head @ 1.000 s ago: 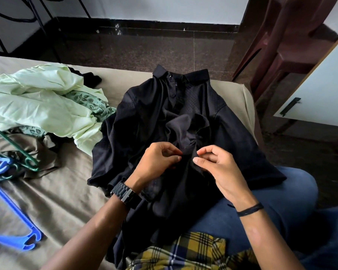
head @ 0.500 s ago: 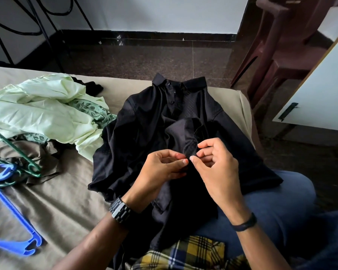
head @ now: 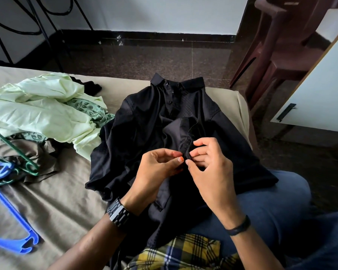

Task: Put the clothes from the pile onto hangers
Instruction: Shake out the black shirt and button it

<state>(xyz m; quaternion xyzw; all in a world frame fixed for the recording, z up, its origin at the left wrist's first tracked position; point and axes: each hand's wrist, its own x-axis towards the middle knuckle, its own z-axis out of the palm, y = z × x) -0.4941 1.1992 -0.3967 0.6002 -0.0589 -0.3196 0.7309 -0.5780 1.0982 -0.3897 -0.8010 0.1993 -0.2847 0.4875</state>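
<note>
A black collared shirt (head: 144,121) lies front-up on the bed, collar at the far end, its hem over my lap. My left hand (head: 156,172) and my right hand (head: 209,166) meet at the button placket in the shirt's middle, and each pinches the black fabric between thumb and fingers. The pile of clothes (head: 39,112), pale green on top with a leaf-print piece and a brown garment below, lies at the left. A blue hanger (head: 12,217) lies at the bed's left front, and green hangers (head: 18,152) rest against the pile.
The bed's tan sheet (head: 53,207) is under everything. A dark red plastic chair (head: 277,45) stands at the back right, a white cupboard door (head: 320,98) with a black handle at the right. A black metal frame (head: 53,26) stands at the back left.
Both hands have shifted a little up the placket and closer together; the right hand's fingers now curl over the fabric fold. The view has tilted slightly down.
</note>
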